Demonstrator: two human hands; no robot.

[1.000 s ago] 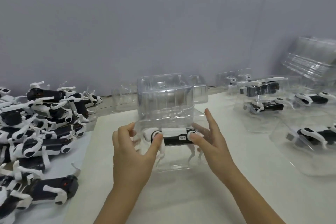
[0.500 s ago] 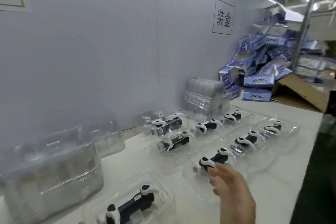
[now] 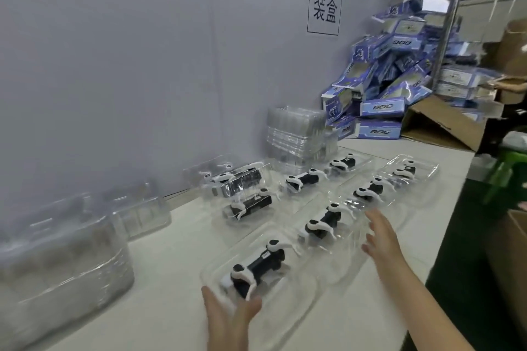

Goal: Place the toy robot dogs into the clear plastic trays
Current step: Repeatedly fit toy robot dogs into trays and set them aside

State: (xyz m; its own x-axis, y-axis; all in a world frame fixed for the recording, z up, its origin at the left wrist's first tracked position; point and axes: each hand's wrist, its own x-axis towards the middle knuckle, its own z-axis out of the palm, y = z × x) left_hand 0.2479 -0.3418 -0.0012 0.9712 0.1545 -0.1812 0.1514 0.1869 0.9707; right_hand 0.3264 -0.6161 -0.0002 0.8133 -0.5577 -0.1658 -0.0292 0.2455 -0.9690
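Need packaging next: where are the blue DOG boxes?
Head view, upper right: the blue boxes are heaped against the wall at the table's far end, beyond the stack of clear trays.

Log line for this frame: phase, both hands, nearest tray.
phase: toy robot dog lies in nearest clear tray | left hand: open, at its near end | right hand: open, fingers spread, beside it | contact: unclear

Head view, forward-down (close over table [image 3: 176, 308])

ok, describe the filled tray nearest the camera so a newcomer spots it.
On the white tabletop, clear plastic trays holding black-and-white toy robot dogs run in a row toward the blue boxes. Yours is the nearest tray, the only one at the fingertips of the left hand.
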